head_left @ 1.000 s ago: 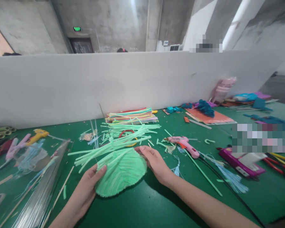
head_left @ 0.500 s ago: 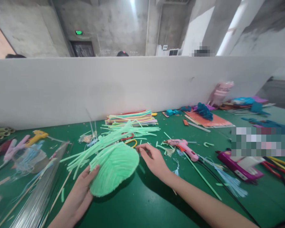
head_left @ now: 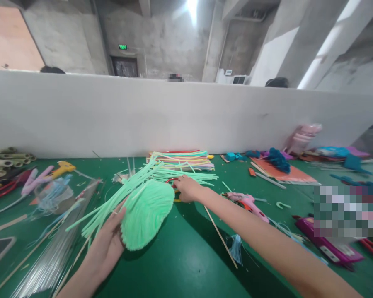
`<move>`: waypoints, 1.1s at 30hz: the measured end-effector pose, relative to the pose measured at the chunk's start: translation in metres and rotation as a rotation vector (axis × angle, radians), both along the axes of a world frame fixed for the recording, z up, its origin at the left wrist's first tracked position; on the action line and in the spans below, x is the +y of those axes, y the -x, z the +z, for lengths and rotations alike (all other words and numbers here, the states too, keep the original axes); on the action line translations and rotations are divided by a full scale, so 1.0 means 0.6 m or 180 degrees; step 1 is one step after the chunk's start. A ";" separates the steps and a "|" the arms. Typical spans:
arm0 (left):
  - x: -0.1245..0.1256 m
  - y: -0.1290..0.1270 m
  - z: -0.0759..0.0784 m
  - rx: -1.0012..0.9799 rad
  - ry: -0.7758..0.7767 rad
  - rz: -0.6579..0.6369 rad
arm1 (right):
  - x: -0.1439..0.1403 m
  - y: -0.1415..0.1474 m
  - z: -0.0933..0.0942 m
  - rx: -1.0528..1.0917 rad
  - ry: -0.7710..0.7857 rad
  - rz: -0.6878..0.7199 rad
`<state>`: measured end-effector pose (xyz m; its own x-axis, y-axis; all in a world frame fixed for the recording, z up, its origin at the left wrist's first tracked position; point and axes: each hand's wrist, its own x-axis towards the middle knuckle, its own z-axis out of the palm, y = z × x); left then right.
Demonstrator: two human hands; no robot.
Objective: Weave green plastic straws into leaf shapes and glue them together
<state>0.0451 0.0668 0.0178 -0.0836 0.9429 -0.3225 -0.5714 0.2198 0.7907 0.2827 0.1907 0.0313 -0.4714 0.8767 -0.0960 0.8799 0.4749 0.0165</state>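
Observation:
My left hand [head_left: 112, 229] grips a light green leaf shape [head_left: 147, 215] by its left edge, thumb on top. Its ribbed, fuzzy surface looks built from pipe cleaners. Beyond the leaf, my right hand [head_left: 186, 188] is stretched forward, its fingers bent down over a tool with red and yellow looped handles [head_left: 176, 200]. The fingers hide most of that tool, so its kind is unclear. Loose green pipe cleaners [head_left: 121, 196] lie in a pile behind the leaf and beside my right fingertips.
Bundled multicoloured pipe cleaners [head_left: 180, 159] lie against the white partition [head_left: 127, 116]. To the right are a pink glue gun [head_left: 247, 200], a blue tassel [head_left: 236, 248] and a purple device [head_left: 328, 242]. Clear rods [head_left: 49, 252] and a yellow glue gun [head_left: 62, 169] occupy the left.
My right hand has moved forward past the leaf and onto the looped handles. The leaf in my left hand has shifted slightly and turned more upright. The camera view has shifted.

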 end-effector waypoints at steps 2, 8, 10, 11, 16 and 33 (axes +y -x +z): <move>0.001 0.001 0.002 -0.0007 0.0153 0.0016 | -0.005 0.000 0.013 -0.0103 -0.0020 0.0068; 0.004 0.011 0.005 0.0094 0.0296 -0.0005 | -0.030 -0.034 0.071 -0.0156 -0.0077 -0.0052; 0.005 0.014 0.003 0.0091 0.0270 0.0079 | -0.047 -0.069 0.089 -0.0049 -0.0221 -0.0253; 0.005 0.015 0.002 0.0094 0.0293 0.0130 | -0.058 -0.090 0.094 0.0012 -0.0286 -0.0381; 0.003 0.013 -0.005 -0.0135 0.0303 0.0250 | -0.136 -0.163 0.073 0.1180 -0.0163 -0.1058; -0.024 -0.015 -0.001 -0.0039 0.0057 -0.0383 | -0.242 -0.063 -0.013 0.5101 0.2079 -0.0437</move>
<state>0.0539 0.0521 0.0172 0.0338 0.9400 -0.3396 -0.5497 0.3013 0.7792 0.3205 0.0454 0.0235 -0.3771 0.9257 0.0282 -0.1391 -0.0265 -0.9899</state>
